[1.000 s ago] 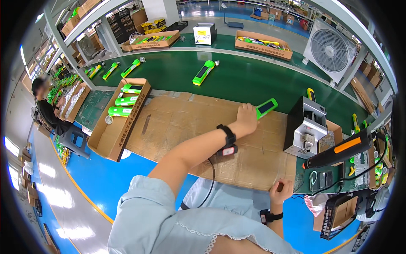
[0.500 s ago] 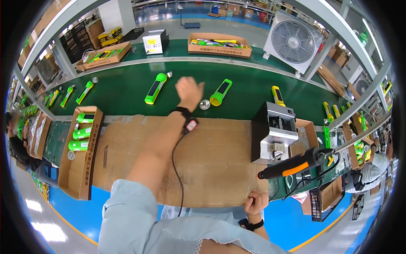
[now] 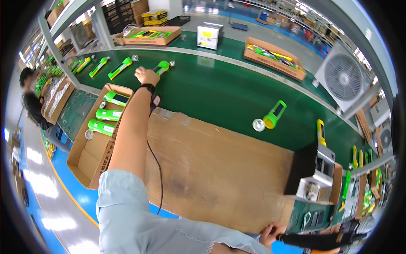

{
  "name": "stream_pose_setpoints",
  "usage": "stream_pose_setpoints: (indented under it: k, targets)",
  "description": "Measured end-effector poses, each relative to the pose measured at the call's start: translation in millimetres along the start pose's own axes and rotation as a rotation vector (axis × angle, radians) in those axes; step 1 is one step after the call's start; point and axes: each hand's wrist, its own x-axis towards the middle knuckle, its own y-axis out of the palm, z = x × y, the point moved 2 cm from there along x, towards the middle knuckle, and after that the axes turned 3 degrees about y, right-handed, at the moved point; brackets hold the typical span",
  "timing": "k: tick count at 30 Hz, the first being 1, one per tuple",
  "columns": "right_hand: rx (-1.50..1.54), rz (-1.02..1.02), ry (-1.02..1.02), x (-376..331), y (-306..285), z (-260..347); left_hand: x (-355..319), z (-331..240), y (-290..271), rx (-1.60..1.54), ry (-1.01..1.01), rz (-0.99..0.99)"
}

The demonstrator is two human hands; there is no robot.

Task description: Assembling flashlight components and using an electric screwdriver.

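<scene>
My left hand [image 3: 146, 77] reaches over the green belt [image 3: 198, 93], closed around the lower part of a green flashlight [image 3: 162, 67] with a dark panel. The flashlight's head shows beyond my knuckles; its lower end is hidden. A black wristband with a cord circles that wrist. At the front right edge of the cardboard sheet [image 3: 220, 169], my right hand [image 3: 267, 236] is closed, with something dark and unclear at its fingers. It is beside the tip of a black power screwdriver [image 3: 313, 240]. Another green flashlight [image 3: 275, 115] lies on the belt beside a round silver piece [image 3: 258, 125].
An open carton [image 3: 86, 169] with several green flashlights stands at left. A black and silver machine [image 3: 315, 173] stands at right. More flashlights [image 3: 120, 68] lie along the belt. Beyond it are filled cartons [image 3: 275, 61] and a large fan [image 3: 343, 76]. A person [image 3: 33, 99] is at far left.
My left hand has gone left and now covers part of the flashlight, which lies closer to the others at left. The view has swung left. My right hand stays by the cardboard's edge.
</scene>
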Motion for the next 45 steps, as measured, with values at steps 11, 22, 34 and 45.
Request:
stream_pose_setpoints:
  k: [11, 22, 34, 45]
  targets:
    - [-0.377, 0.086, -0.014, 58.3, 42.6, 137.4, 155.1, 142.1, 24.7, 0.138, -0.301, 0.462]
    - [-0.538, 0.133, 0.000, 71.9, 44.8, 150.1, 166.1, 179.1, 44.4, -0.173, -0.133, 0.548]
    - [-0.554, 0.060, -0.064, 35.4, 9.6, 119.0, 70.2, -19.3, -60.5, -0.162, 0.421, 0.131]
    - [-0.012, -0.106, -0.046, 34.1, 6.3, 94.0, -288.5, -43.7, -151.9, -0.422, 1.311, 0.169]
